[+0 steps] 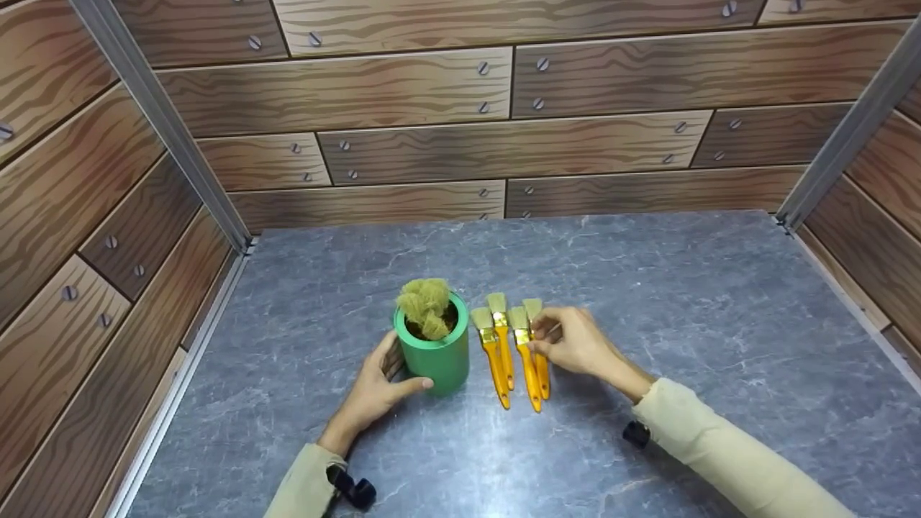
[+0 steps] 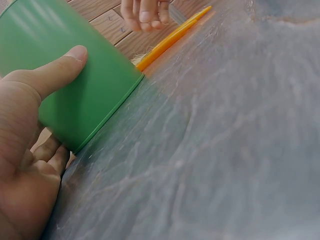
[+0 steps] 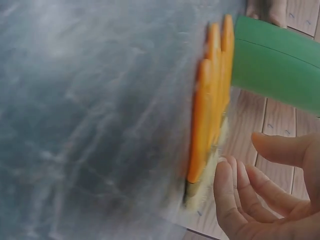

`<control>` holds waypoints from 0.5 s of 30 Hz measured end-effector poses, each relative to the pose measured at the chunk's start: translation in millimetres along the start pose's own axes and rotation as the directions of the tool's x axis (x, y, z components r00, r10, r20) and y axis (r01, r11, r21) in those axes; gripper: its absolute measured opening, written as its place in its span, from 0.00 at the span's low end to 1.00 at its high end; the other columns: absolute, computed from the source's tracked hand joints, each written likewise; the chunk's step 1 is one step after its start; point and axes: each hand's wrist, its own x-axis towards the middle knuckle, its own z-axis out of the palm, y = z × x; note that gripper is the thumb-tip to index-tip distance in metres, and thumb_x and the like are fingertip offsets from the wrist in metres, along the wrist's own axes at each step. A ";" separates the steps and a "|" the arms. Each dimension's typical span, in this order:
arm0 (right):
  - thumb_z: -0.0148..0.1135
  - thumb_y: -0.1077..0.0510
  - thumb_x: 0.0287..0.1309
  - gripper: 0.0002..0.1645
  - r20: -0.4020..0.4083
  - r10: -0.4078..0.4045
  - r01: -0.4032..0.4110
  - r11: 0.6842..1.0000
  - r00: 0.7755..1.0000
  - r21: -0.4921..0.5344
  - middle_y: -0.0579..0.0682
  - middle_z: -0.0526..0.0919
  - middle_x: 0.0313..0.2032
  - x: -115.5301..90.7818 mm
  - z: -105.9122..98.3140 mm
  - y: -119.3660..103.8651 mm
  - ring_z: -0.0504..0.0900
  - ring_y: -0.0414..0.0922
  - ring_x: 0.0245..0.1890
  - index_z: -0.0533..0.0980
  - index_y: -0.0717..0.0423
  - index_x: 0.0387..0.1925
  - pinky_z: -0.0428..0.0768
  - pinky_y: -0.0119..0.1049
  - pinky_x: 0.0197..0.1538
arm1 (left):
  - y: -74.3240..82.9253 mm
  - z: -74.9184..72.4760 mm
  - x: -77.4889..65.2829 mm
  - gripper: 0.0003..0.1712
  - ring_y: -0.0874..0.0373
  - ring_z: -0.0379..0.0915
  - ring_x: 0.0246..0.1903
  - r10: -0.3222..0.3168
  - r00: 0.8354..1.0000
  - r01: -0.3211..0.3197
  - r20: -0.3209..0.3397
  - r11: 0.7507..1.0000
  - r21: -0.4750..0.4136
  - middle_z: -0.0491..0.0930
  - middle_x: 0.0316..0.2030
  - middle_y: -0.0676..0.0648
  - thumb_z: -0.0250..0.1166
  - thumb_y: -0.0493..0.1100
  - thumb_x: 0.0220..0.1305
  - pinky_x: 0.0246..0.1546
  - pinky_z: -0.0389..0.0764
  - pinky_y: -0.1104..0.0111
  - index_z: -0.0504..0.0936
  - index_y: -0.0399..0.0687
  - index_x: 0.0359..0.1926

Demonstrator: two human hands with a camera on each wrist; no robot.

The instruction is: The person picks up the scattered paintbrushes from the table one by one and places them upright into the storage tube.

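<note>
A green cylindrical container (image 1: 440,367) stands upright, with fuzzy yellow-green tufts (image 1: 423,302) rising from its mouth; what they are I cannot tell. My left hand (image 1: 378,385) holds its lower left side, thumb across the front and fingers round behind, as the left wrist view also shows. Several paintbrushes (image 1: 496,367) with orange handles and pale bristles lie to its right, bristles pointing away from me. Just over the rightmost paintbrush (image 1: 543,370) is my right hand (image 1: 575,342). Its thumb (image 3: 280,149) and fingers stand apart in the right wrist view, with nothing between them.
The grey marbled tabletop (image 1: 691,302) spreads around the things on all sides. Wood-patterned panels (image 1: 432,86) wall it in at the back, left and right, with metal posts (image 1: 173,137) at the corners.
</note>
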 end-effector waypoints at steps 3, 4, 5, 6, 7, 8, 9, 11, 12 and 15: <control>0.78 0.66 0.56 0.12 0.008 0.014 -0.014 1.000 1.000 -0.018 0.54 0.89 0.34 -1.7 2.1 3.7 0.89 0.47 0.33 0.84 0.66 0.40 0.92 0.38 0.40 | -0.1 0.2 0.2 0.65 0.45 0.54 0.82 0.002 1.000 -0.002 0.003 1.000 0.002 0.60 0.83 0.44 0.84 0.42 0.57 0.84 0.58 0.51 0.51 0.52 0.86; 0.79 0.66 0.55 0.11 0.010 0.020 -0.020 0.999 1.000 -0.027 0.53 0.89 0.33 -2.2 2.9 5.2 0.88 0.46 0.32 0.84 0.65 0.39 0.92 0.38 0.39 | -0.1 0.5 0.3 0.65 0.45 0.54 0.82 0.003 1.000 -0.003 0.003 1.000 0.001 0.60 0.82 0.44 0.84 0.42 0.57 0.84 0.58 0.51 0.52 0.52 0.86; 0.79 0.66 0.54 0.12 0.015 0.026 -0.026 0.999 1.000 -0.035 0.52 0.88 0.33 -2.8 3.5 6.4 0.87 0.45 0.32 0.84 0.65 0.38 0.91 0.37 0.39 | -0.3 0.7 0.4 0.65 0.45 0.54 0.82 0.006 1.000 -0.006 0.004 1.000 -0.001 0.60 0.82 0.44 0.84 0.42 0.57 0.84 0.58 0.51 0.52 0.52 0.86; 0.80 0.67 0.53 0.12 0.021 0.040 -0.039 0.998 0.999 -0.041 0.52 0.88 0.32 -3.1 4.0 7.6 0.87 0.44 0.32 0.84 0.64 0.38 0.91 0.36 0.39 | -0.5 0.8 0.5 0.65 0.45 0.54 0.82 0.009 1.000 -0.009 0.004 1.000 -0.001 0.60 0.82 0.43 0.84 0.42 0.57 0.83 0.58 0.51 0.52 0.52 0.86; 0.80 0.67 0.52 0.12 0.028 0.047 -0.046 0.998 0.998 -0.048 0.52 0.88 0.32 -3.4 4.3 8.8 0.86 0.43 0.31 0.84 0.64 0.37 0.90 0.35 0.38 | -0.7 0.8 0.5 0.65 0.45 0.55 0.82 0.010 1.000 -0.010 0.005 1.000 -0.002 0.60 0.82 0.43 0.84 0.41 0.57 0.83 0.58 0.51 0.52 0.52 0.86; 0.81 0.66 0.52 0.12 0.033 0.053 -0.051 0.997 0.998 -0.058 0.51 0.87 0.31 -3.5 4.5 10.0 0.85 0.43 0.31 0.83 0.63 0.36 0.89 0.34 0.37 | -0.8 0.9 0.6 0.65 0.45 0.55 0.82 0.011 1.000 -0.011 0.005 1.000 -0.003 0.61 0.82 0.44 0.84 0.41 0.57 0.83 0.58 0.51 0.52 0.52 0.86; 0.81 0.66 0.51 0.13 0.039 0.057 -0.054 0.996 0.998 -0.064 0.50 0.87 0.31 -3.6 4.5 11.2 0.83 0.42 0.31 0.83 0.63 0.36 0.88 0.32 0.36 | -1.0 0.8 0.4 0.65 0.45 0.55 0.82 0.012 1.000 -0.012 0.005 1.000 -0.004 0.61 0.82 0.43 0.84 0.41 0.57 0.83 0.58 0.51 0.52 0.51 0.86; 0.83 0.65 0.49 0.14 0.047 0.058 -0.055 0.996 0.997 -0.074 0.50 0.86 0.29 -3.6 4.2 12.9 0.82 0.41 0.30 0.82 0.62 0.34 0.86 0.30 0.34 | -1.6 0.4 0.3 0.65 0.45 0.56 0.82 0.013 1.000 -0.013 0.002 1.000 -0.003 0.61 0.82 0.43 0.84 0.41 0.57 0.83 0.59 0.51 0.52 0.51 0.86; 0.83 0.65 0.49 0.14 0.048 0.059 -0.056 0.995 0.997 -0.078 0.49 0.85 0.29 -3.5 3.9 13.4 0.81 0.41 0.29 0.82 0.62 0.33 0.84 0.29 0.33 | -1.6 0.3 0.2 0.65 0.45 0.56 0.82 0.013 1.000 -0.013 0.001 1.000 -0.004 0.61 0.82 0.43 0.84 0.41 0.57 0.83 0.59 0.51 0.53 0.51 0.86; 0.84 0.64 0.48 0.16 0.054 0.064 -0.059 0.994 0.996 -0.088 0.48 0.84 0.27 -3.5 2.3 14.2 0.79 0.40 0.28 0.81 0.61 0.31 0.82 0.28 0.32 | -1.5 0.2 0.7 0.65 0.44 0.56 0.82 0.012 1.000 -0.012 -0.001 1.000 -0.002 0.61 0.82 0.43 0.84 0.41 0.57 0.83 0.59 0.51 0.53 0.51 0.86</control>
